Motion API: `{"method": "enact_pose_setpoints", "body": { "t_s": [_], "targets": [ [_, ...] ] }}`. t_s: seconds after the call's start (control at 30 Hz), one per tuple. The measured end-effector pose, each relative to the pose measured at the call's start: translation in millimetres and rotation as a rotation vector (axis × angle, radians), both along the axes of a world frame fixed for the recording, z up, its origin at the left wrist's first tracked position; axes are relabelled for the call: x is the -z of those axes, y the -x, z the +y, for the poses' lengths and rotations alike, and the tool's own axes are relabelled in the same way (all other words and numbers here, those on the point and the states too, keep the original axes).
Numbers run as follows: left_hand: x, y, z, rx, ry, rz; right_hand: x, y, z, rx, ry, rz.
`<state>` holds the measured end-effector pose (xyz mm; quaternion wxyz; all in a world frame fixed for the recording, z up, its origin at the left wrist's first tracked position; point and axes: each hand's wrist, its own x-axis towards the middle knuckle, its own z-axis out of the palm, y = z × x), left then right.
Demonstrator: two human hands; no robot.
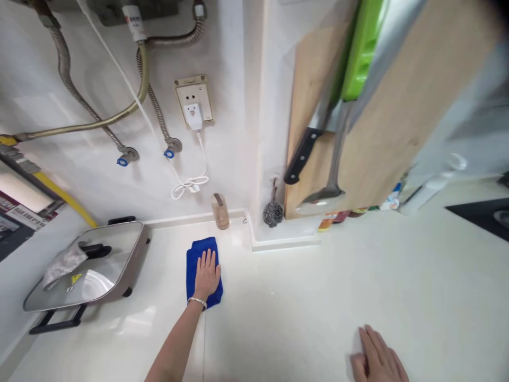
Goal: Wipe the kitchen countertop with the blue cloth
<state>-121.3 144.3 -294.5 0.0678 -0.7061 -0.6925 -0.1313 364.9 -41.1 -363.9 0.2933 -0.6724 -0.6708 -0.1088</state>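
A blue cloth (200,253) lies flat on the white countertop (302,302) near the back wall. My left hand (207,275) presses flat on the cloth's near half, fingers together and stretched out, a bracelet on the wrist. My right hand (377,358) rests flat on the bare countertop at the lower right, fingers spread a little, holding nothing.
An electric pan with a glass lid (85,270) stands at the left. A small tan bottle (220,210) and a steel scourer (273,213) sit by the wall corner. Wooden cutting boards (382,122), a knife (302,154) and a green board hang above. A stove edge (483,212) shows at right.
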Motion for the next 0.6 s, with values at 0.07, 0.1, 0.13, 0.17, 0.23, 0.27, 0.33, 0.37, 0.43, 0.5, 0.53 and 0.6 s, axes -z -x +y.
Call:
{"method": "enact_pose_setpoints", "body": {
  "t_s": [0.07, 0.1, 0.13, 0.17, 0.23, 0.27, 0.33, 0.37, 0.43, 0.5, 0.53, 0.6],
  "targets": [
    [1.9, -15.5, -29.1, 0.016, 0.003, 0.018, -2.8, 5.8, 0.5, 0.002, -0.014, -0.005],
    [3.6, -25.0, -43.1, 0.027, 0.004, 0.028, -4.1, 7.8, 1.1, 0.004, -0.019, -0.004],
    [5.9, -36.0, -56.5, 0.045, 0.001, 0.038, -5.3, 9.0, 1.9, 0.01, -0.025, -0.001],
    [8.6, -48.4, -68.9, 0.068, -0.006, 0.048, -6.3, 9.8, 2.7, 0.016, -0.028, 0.001],
    [14.4, -78.1, -89.6, 0.127, -0.022, 0.064, -8.6, 10.2, 3.7, 0.024, -0.022, 0.005],
    [16.9, -95.4, -97.5, 0.158, -0.027, 0.069, -10.1, 10.2, 4.0, 0.027, -0.013, 0.008],
    [19.9, -134.1, -108.6, 0.224, -0.021, 0.067, -13.8, 10.0, 4.0, 0.033, 0.011, 0.018],
    [20.2, -154.8, -112.2, 0.262, -0.011, 0.06, -16.0, 10.0, 3.9, 0.035, 0.025, 0.025],
    [19.0, -196.2, -117.2, 0.354, 0.01, 0.036, -20.7, 9.9, 3.7, 0.039, 0.053, 0.04],
    [16.2, -233.3, -121.0, 0.457, 0.031, 0.017, -24.7, 9.8, 3.9, 0.044, 0.073, 0.049],
    [14.7, -248.9, -122.9, 0.502, 0.039, 0.013, -26.2, 9.8, 4.0, 0.048, 0.075, 0.05],
    [12.6, -271.9, -126.5, 0.565, 0.045, 0.012, -27.7, 9.6, 4.6, 0.055, 0.067, 0.041]
  ]
}}
